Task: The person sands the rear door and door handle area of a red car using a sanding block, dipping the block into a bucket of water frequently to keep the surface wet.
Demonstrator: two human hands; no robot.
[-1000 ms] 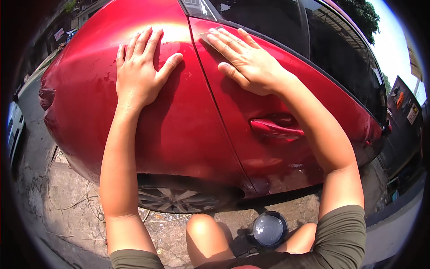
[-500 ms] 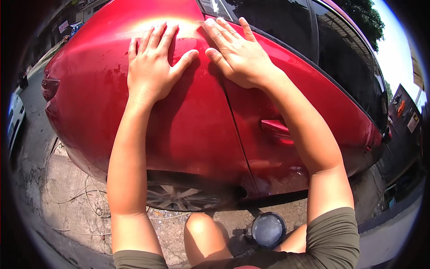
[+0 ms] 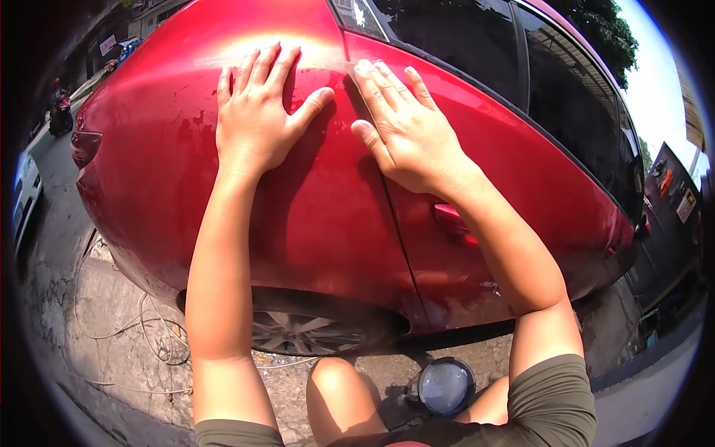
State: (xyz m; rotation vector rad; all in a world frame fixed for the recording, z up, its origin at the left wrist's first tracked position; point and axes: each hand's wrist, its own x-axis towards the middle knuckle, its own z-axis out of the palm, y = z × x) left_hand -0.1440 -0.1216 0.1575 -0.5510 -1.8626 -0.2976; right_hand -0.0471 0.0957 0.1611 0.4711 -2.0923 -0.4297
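A red car [image 3: 164, 201] stands side-on before me, its paint wet in places and glaring in the sun. My left hand [image 3: 257, 123] lies on the rear fender, fingers spread and palm down. Over the seam between fender and rear door rests my right hand [image 3: 410, 130], its fingers stretched out and thumb apart. A faint pale line runs by its fingertips; what it is I cannot make out. Neither hand visibly holds anything, though the undersides of both are hidden. The red door handle [image 3: 453, 220] is partly covered by my right forearm.
Below the fender is a wheel [image 3: 313, 333]. A dark round bucket [image 3: 445, 386] stands by my knees. A thin hose or cable [image 3: 145, 324] loops over the cracked concrete. At far left are a white car [image 3: 27, 190] and a motorbike [image 3: 61, 115]; a dark panel [image 3: 674, 194] stands right.
My right hand has slid down the panel toward me, near the door seam. My left hand has barely shifted. A motorbike has come into view at far left.
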